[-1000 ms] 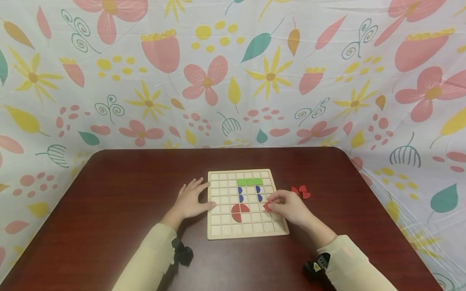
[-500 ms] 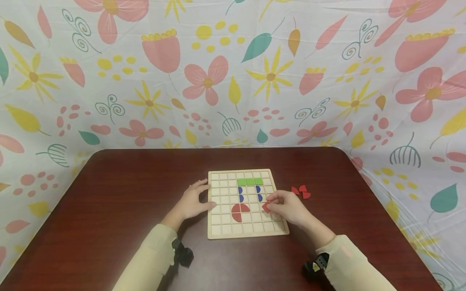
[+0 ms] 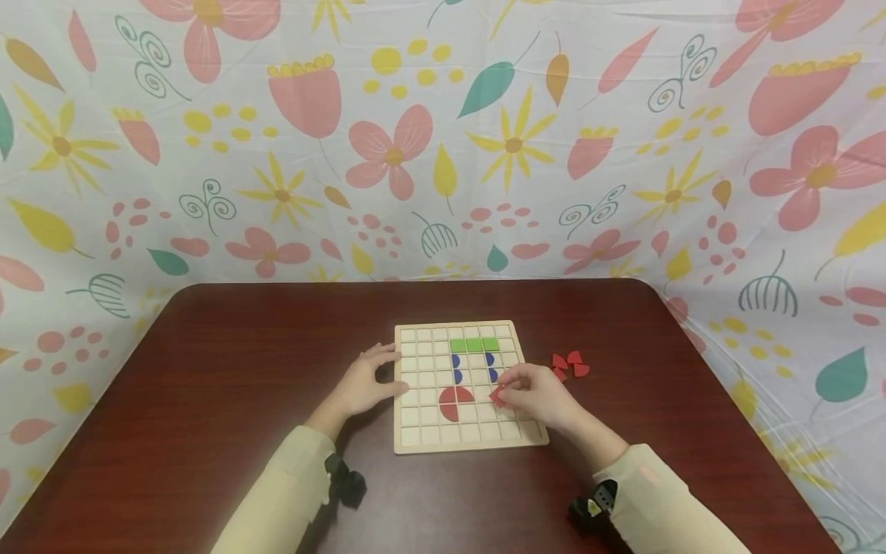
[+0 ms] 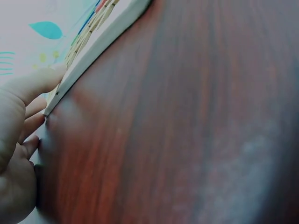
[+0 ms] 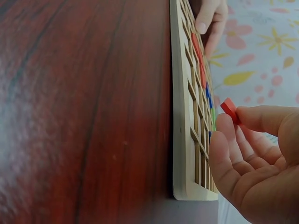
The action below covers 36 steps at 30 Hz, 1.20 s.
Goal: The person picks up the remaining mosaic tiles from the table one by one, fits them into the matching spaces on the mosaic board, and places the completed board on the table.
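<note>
A wooden grid board point(image 3: 471, 445) lies on the table, divided into small square cells. Three red quarter-circle pieces point(image 3: 448, 396) sit together in its lower left part. Above them are several blue half-circle pieces point(image 3: 457, 375) in two columns, and a row of three green squares point(image 3: 474, 345). My left hand point(image 3: 363, 385) rests at the board's left edge, its thumb on the rim and fingers extended. Between thumb and fingertips my right hand point(image 3: 540, 396) pinches a red quarter-circle piece point(image 5: 229, 111), held just above the board's right part. Some cells under that hand are hidden.
Several loose red quarter-circle pieces point(image 3: 574, 358) lie on the table right of the board. Dark reddish-brown table point(image 3: 208, 385) surrounds the board, and a floral cloth point(image 3: 443, 154) hangs behind it. Dark devices point(image 3: 346, 481) are strapped at both wrists.
My right hand has moved slightly left over the board with the red quarter-circle piece, uncovering another loose red piece beside it. My left hand stays at the board's edge.
</note>
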Motion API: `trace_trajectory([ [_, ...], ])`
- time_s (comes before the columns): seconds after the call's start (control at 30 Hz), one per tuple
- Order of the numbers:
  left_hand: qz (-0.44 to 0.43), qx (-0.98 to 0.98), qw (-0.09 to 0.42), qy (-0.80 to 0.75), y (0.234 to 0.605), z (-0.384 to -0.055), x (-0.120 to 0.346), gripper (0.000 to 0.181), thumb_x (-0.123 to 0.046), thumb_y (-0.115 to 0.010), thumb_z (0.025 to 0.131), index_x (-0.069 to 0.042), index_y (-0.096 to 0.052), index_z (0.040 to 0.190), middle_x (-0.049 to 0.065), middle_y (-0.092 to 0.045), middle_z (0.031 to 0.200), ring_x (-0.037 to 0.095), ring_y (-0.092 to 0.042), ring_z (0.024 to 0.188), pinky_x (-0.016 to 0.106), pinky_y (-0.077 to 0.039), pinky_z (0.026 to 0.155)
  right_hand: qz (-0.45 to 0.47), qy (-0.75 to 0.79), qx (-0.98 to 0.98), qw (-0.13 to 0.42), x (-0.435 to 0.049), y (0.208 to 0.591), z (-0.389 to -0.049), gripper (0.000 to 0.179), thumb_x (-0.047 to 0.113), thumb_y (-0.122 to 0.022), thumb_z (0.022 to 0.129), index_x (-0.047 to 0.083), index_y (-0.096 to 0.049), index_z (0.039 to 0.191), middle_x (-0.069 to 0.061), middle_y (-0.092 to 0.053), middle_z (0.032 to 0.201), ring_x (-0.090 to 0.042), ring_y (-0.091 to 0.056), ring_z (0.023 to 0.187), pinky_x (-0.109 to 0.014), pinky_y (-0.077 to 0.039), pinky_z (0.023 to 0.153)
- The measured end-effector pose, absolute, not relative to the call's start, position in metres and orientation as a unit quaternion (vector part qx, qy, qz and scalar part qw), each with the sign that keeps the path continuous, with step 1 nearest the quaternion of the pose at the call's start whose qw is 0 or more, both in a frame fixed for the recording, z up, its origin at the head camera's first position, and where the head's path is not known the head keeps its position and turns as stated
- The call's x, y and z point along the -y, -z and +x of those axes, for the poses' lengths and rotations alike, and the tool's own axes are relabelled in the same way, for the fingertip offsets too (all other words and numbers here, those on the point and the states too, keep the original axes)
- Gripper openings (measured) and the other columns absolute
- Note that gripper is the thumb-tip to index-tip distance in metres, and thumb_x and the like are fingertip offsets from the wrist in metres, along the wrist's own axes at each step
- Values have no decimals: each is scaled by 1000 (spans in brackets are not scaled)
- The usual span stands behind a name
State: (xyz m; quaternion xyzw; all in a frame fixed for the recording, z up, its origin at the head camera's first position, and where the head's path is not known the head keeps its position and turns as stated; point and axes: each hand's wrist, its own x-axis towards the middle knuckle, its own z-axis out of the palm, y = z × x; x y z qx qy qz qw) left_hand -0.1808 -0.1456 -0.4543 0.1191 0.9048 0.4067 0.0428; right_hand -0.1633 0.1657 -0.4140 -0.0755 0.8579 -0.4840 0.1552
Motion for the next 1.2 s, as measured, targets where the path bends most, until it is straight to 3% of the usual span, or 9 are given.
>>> trace_trajectory([
  [0.33,121,-907,43,-401,454,-181,147,61,-27,-74,81,-5,-53,134,8,-41,149,30,-22,145,51,-9,118,-99,506,-839,172,-157,418,-163,29,11,-68,85,-5,-62,108,-14,-67,87,-19,-67,73,-34,-59,68],
  [1.2,120,-904,36,-408,456,-180,145,59,-26,-73,81,-5,-54,132,9,-42,148,31,-23,145,52,-8,118,-126,487,-849,165,-136,423,-160,17,6,-68,84,-4,-67,97,-12,-70,81,-17,-68,68,-31,-58,62],
])
